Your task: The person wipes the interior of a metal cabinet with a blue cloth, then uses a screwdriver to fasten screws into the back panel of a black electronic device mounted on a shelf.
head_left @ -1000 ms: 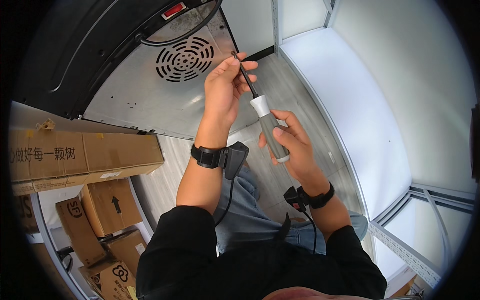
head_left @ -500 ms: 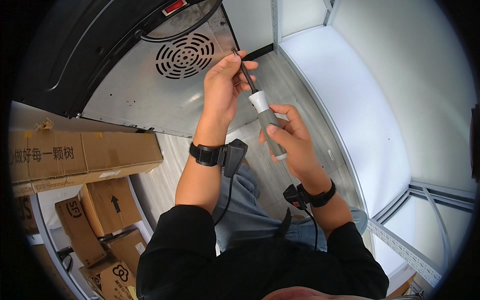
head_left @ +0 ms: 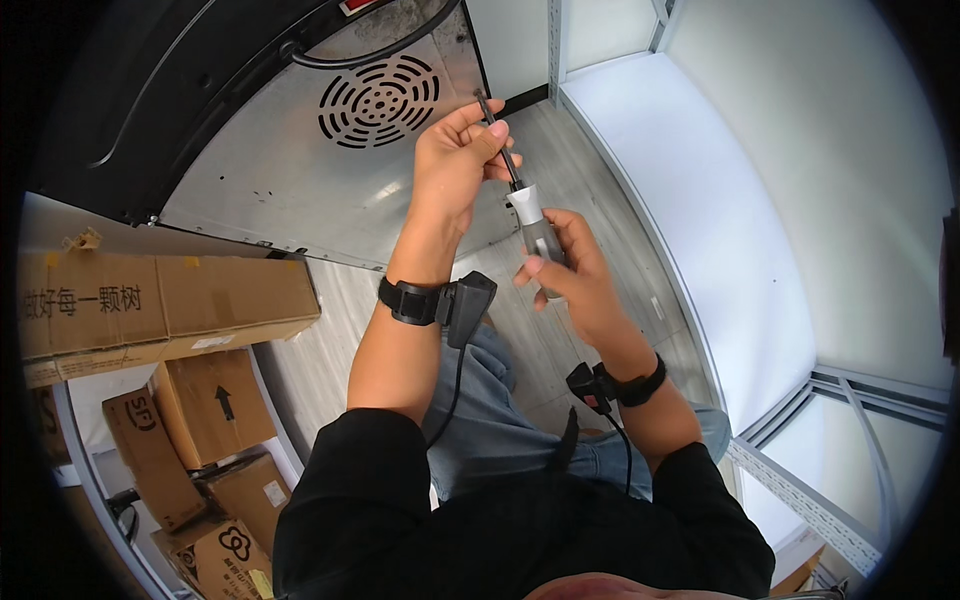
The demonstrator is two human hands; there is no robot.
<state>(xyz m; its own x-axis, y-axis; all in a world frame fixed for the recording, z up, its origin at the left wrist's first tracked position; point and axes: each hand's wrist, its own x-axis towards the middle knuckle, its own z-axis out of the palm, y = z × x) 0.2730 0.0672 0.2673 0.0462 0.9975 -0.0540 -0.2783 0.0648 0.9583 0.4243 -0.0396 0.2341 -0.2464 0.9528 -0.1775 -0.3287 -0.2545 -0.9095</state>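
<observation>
Head view | left hand [head_left: 460, 165] pinched around screwdriver [head_left: 525, 208] shaft | right hand [head_left: 577, 268] curled around its handle | tip at metal panel [head_left: 300, 195] edge, contact unclear | panel in place; screwdriver work seems underway, unfinished; amount left cannot be told

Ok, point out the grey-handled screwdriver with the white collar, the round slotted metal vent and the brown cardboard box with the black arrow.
Screwdriver [head_left: 526, 206], head view: on its white collar.
Vent [head_left: 379, 104], head view: on its centre.
Cardboard box [head_left: 215, 408], head view: on its arrow-marked face.
</observation>
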